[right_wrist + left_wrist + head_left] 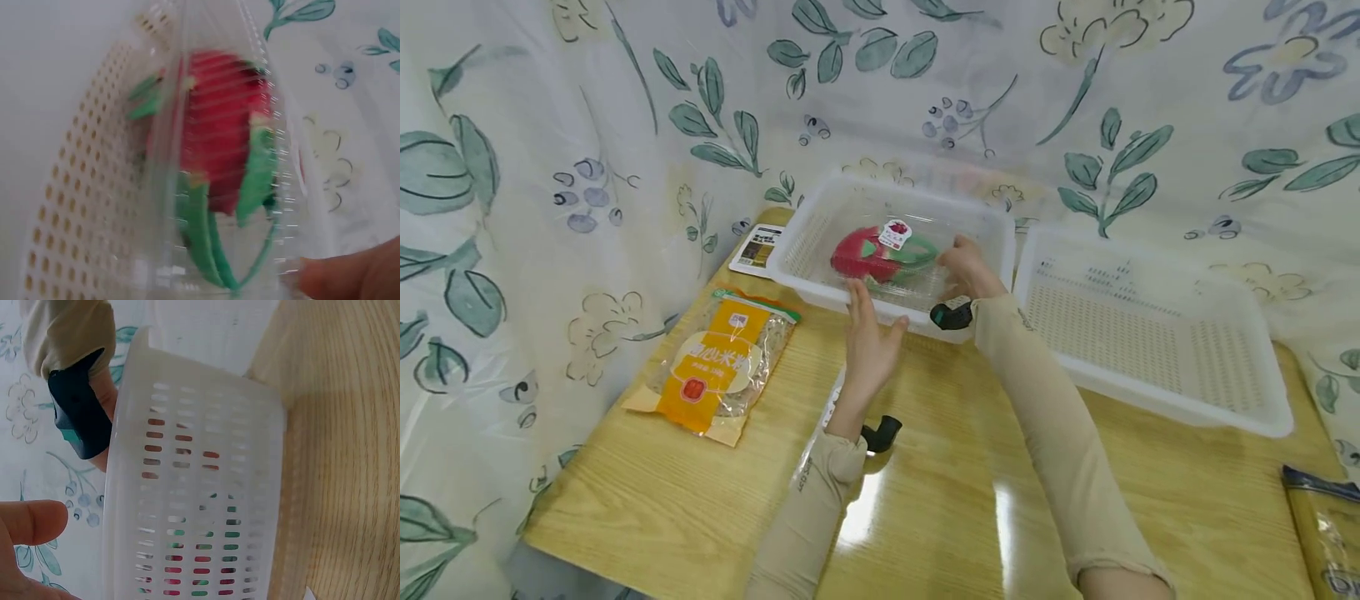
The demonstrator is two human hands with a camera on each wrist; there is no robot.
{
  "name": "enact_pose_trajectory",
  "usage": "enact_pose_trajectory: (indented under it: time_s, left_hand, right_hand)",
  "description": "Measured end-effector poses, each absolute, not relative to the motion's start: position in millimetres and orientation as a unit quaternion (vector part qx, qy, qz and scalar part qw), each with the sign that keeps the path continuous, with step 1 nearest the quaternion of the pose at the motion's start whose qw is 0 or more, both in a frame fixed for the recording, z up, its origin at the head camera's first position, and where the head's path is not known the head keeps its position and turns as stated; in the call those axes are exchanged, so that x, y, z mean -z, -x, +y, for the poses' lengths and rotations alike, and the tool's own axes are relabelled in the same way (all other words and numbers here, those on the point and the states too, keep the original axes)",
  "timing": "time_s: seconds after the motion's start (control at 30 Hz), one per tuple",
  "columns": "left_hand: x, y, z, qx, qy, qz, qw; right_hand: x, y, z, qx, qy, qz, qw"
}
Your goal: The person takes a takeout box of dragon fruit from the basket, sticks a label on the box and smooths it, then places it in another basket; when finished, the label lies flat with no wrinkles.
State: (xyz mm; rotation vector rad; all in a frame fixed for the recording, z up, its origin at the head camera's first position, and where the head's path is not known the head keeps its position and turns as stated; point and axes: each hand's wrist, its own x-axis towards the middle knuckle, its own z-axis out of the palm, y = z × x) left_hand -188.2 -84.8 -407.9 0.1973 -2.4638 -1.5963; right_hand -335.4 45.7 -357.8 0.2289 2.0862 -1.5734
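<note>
In the head view a clear plastic box point(917, 275) with a round label lies inside the left white basket point(820, 292). Red dragon fruit point(215, 125) with green scales shows through its lid. My right hand point(970, 268) reaches over the basket's front and grips the box at its right end; in the right wrist view one fingertip point(322, 278) is against the box edge. My left hand point(868, 354) is at the basket's front rim, fingers straight and nothing held. The left wrist view shows its thumb point(40, 522) beside the slotted basket wall point(194, 487).
A second white basket point(1120, 333) stands to the right. An orange and clear food bag point(715, 367) lies at the left, with a white packet point(756, 250) behind it. A yellowish pouch point(1326, 525) is at the right edge. Floral curtain point(880, 100) surrounds the wooden table point(940, 467).
</note>
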Motion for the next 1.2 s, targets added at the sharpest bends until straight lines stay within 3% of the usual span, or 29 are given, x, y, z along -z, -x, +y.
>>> enact_pose_trajectory:
  time_s: [0.47, 0.67, 0.8, 0.97, 1.07, 1.13, 1.2]
  left_hand:
    - [410, 186, -91, 0.521, -0.047, -0.850, 0.063]
    - [410, 191, -107, 0.461, 0.008, -0.887, 0.020]
    - [403, 200, -121, 0.437, 0.045, -0.898, -0.038]
    - [390, 207, -142, 0.376, 0.077, -0.918, -0.103]
    - [383, 200, -150, 0.311, 0.089, -0.944, -0.070]
    - [382, 191, -152, 0.258, 0.106, -0.960, 0.001]
    - [386, 179, -152, 0.203, 0.137, -0.964, 0.106]
  right_hand:
    - [351, 338, 37, 0.187, 0.024, 0.962, 0.195]
    - [341, 331, 47, 0.152, 0.061, 0.964, 0.209]
    - [328, 321, 60, 0.192, 0.074, 0.950, 0.234]
    - [316, 287, 82, 0.193, 0.168, 0.946, 0.201]
    - [316, 247, 97, 0.213, 0.212, 0.940, 0.161]
    - [321, 214, 109, 0.233, 0.231, 0.937, 0.115]
    - [332, 180, 125, 0.254, 0.263, 0.930, 0.041]
